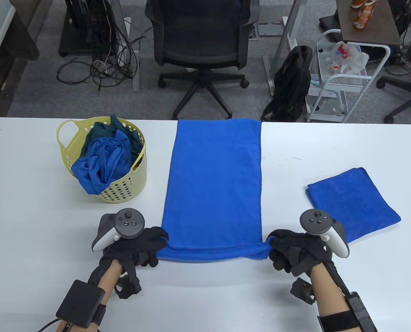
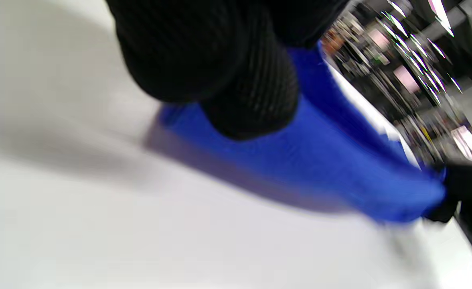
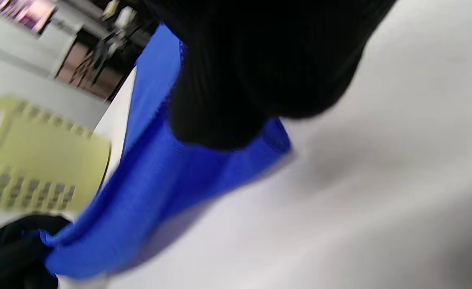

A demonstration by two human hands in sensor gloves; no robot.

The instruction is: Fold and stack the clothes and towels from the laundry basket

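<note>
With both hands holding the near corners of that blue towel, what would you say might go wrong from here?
1. The towel's far edge lies at the table's back edge, so a careless pull may drag it crooked or off.
2. The left hand and right hand pinch only the corners; a slip would spoil the fold.
3. The basket stands close beside the towel and could get bumped.

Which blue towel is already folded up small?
The small blue towel lying alone by the right hand. The long blue towel in the middle is spread out, both hands gripping its near corners.
</note>
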